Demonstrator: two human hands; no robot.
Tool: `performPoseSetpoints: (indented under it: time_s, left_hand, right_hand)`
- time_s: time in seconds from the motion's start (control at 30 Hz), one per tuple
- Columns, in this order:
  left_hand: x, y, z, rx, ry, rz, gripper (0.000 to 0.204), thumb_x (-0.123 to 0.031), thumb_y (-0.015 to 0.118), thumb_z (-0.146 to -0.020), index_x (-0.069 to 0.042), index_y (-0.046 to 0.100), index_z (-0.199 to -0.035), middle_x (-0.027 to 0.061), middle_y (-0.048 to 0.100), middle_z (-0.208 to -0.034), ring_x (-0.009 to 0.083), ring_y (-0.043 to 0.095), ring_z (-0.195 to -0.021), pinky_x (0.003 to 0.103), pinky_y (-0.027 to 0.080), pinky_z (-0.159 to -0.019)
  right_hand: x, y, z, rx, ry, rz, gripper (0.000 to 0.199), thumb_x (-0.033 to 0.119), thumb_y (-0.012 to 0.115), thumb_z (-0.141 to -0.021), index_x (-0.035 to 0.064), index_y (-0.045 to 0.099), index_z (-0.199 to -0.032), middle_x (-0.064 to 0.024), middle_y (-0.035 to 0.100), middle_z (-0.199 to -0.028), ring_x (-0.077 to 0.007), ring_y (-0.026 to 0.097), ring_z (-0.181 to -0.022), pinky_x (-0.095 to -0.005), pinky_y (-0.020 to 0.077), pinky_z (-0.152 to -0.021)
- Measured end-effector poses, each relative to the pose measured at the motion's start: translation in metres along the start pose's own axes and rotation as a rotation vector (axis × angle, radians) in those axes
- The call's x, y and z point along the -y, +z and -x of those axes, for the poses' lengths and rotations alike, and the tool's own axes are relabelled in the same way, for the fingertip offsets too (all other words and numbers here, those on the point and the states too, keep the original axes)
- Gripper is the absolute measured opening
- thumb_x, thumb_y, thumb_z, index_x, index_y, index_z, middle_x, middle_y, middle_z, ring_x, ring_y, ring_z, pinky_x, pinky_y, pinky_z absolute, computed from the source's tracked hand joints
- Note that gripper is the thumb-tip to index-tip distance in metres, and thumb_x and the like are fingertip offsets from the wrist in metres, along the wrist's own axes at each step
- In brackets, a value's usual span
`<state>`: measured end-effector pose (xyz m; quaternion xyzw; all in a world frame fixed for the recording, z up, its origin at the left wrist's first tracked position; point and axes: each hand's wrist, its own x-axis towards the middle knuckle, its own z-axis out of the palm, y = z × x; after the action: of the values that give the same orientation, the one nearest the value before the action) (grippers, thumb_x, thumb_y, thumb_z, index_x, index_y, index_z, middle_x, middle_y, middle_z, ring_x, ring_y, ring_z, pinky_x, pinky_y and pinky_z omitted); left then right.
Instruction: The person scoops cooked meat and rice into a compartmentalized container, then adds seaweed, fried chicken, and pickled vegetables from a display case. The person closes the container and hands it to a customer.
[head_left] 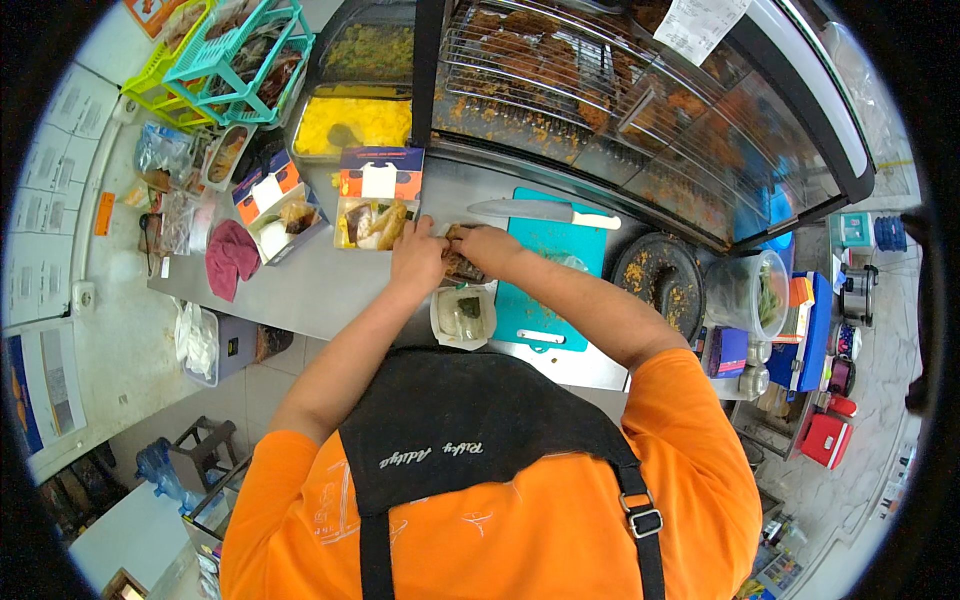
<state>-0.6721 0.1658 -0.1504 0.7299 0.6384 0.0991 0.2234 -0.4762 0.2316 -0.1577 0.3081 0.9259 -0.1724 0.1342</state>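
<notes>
My left hand (418, 256) and my right hand (484, 248) meet over the metal counter, fingers curled in on a small brown item (462, 268). Its kind is unclear, as the fingers cover much of it. Just left of my left hand stands an open food box (378, 215) with pieces of food inside. Below my hands sits a small white tray (436, 318) with something green and pale in it. To the right, a turquoise cutting board (525, 300) carries crumbs, with a knife (530, 210) lying across its far end.
A glass display case (640, 150) with fried food on racks borders the counter's far side. A dark stone mortar (658, 280) and a clear tub (748, 295) stand right. A second open box (280, 215), a maroon cloth (232, 258) and a yellow-filled pan (355, 120) are left.
</notes>
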Motion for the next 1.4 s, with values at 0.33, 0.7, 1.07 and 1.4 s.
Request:
performPoseSetpoints:
  time_s: [0.33,0.7,1.07,1.4]
  left_hand:
    - [-0.027,-0.009,0.008,-0.137,0.147,-0.020,0.021,-0.016,0.075,-0.089,-0.014,0.087,-0.107,0.0105,0.060,-0.146,0.0355,0.050,-0.140,0.058,0.042,-0.111]
    - [-0.044,0.007,0.007,0.158,0.438,-0.101,0.035,-0.030,0.066,-0.097,-0.010,0.083,-0.121,0.0065,0.066,-0.128,0.0293,0.054,-0.132,0.059,0.039,-0.107]
    - [0.059,-0.040,0.028,-0.373,0.097,0.226,0.025,-0.010,0.070,-0.091,-0.008,0.082,-0.113,0.0117,0.072,-0.111,0.0372,0.064,-0.112,0.050,0.051,-0.099]
    - [0.060,-0.046,0.056,-0.294,0.041,0.298,0.021,-0.010,0.071,-0.095,-0.006,0.080,-0.114,0.0140,0.073,-0.114,0.0377,0.066,-0.114,0.047,0.052,-0.103]
  right_hand:
    - [0.000,-0.072,0.053,0.102,0.014,0.168,0.017,0.010,0.078,-0.085,0.0051,0.079,-0.101,-0.0125,0.077,-0.116,-0.0365,0.073,-0.121,-0.0495,0.0630,-0.095]
    - [-0.136,-0.344,0.012,-1.100,0.363,0.194,0.033,0.021,0.057,-0.111,0.0024,0.074,-0.132,-0.0275,0.074,-0.132,-0.0487,0.070,-0.119,-0.0540,0.0565,-0.102]
    - [-0.235,-0.379,-0.048,-0.901,0.427,0.319,0.028,0.024,0.071,-0.098,0.0107,0.081,-0.120,-0.0200,0.080,-0.121,-0.0384,0.076,-0.113,-0.0510,0.0599,-0.096]
    - [-0.163,-0.361,0.001,-1.228,0.211,-0.003,0.016,0.004,0.071,-0.095,-0.0004,0.081,-0.108,-0.0242,0.081,-0.104,-0.0458,0.076,-0.099,-0.0498,0.0606,-0.086]
